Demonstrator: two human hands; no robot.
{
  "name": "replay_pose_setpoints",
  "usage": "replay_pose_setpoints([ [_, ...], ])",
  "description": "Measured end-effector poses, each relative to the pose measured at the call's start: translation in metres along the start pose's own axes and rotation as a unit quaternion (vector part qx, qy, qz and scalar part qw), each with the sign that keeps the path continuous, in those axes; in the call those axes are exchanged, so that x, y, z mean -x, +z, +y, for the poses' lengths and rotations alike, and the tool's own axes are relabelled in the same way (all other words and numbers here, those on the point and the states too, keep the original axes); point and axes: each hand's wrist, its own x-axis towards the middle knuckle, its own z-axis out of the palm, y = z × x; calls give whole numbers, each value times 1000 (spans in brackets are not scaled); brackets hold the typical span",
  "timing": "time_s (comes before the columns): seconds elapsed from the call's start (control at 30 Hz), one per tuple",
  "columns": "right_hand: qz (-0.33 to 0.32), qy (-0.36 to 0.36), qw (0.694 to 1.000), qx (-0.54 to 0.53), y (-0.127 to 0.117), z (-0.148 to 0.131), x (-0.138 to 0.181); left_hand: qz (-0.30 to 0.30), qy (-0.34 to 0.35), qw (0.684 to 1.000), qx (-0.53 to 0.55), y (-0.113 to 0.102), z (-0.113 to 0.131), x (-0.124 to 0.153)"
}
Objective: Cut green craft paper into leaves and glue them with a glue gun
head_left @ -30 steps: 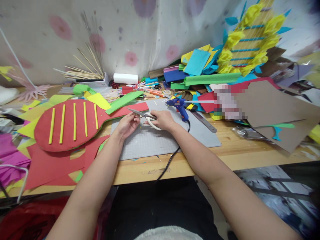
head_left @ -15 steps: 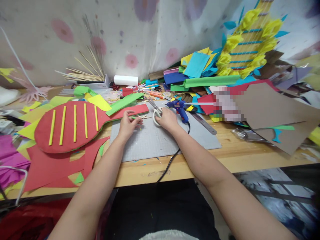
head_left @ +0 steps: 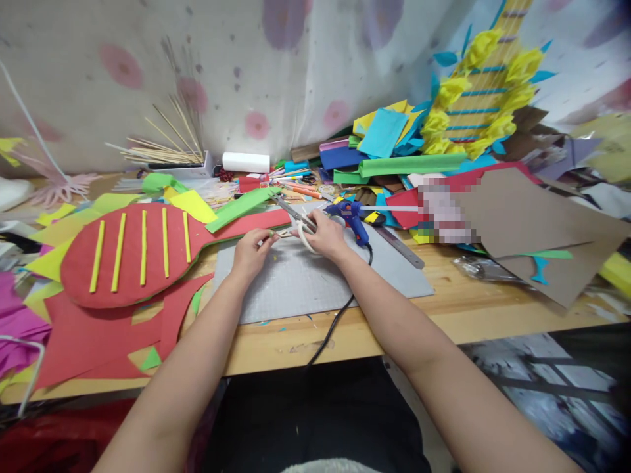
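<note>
White-handled scissors (head_left: 294,217), gripped in the right hand (head_left: 323,238), have swung back beside the thin stick (head_left: 277,232), possibly bamboo, which the left hand (head_left: 252,251) pinches: trimming continues.

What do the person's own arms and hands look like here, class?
Both the left forearm and right forearm are bare down to the picture's lower edge: no sleeves, watch or bracelets show. The left grip and right grip are bare hands, with no gloves and no rings that can be made out.

Blue glue gun (head_left: 351,213) beside steel ruler (head_left: 403,240)
</note>
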Motion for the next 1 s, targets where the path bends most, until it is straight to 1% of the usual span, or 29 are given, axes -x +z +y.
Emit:
replay_pose_setpoints([
  [0.07,-40,-55,997,-22,-2,-3,2,4,8,1000,-7,-1,-1,0],
  [0.13,-72,-108,991,-36,-2,-5,4,16,-6,1000,-20,-2,-3,-1],
  [0.2,-87,-146,985,-36,0,-7,6,35,-25,999,-31,-4,-4,-1],
  [0.27,-88,-162,982,-28,2,-9,7,48,-36,998,-35,-4,-4,-1],
  [0.5,-75,-154,985,5,2,-11,8,58,-49,996,-42,-4,-3,-2],
  [0.63,-72,-145,987,19,-2,-13,10,53,-37,997,-46,-4,-3,-2],
  [0.77,-90,-131,987,10,-3,-14,11,45,-33,997,-45,-5,-3,-1],
  [0.87,-91,-127,988,16,-3,-15,10,36,-31,998,-42,-5,-4,-1],
  [1.0,-85,-115,989,42,-4,-13,9,24,-4,999,-29,-6,-2,-2],
])
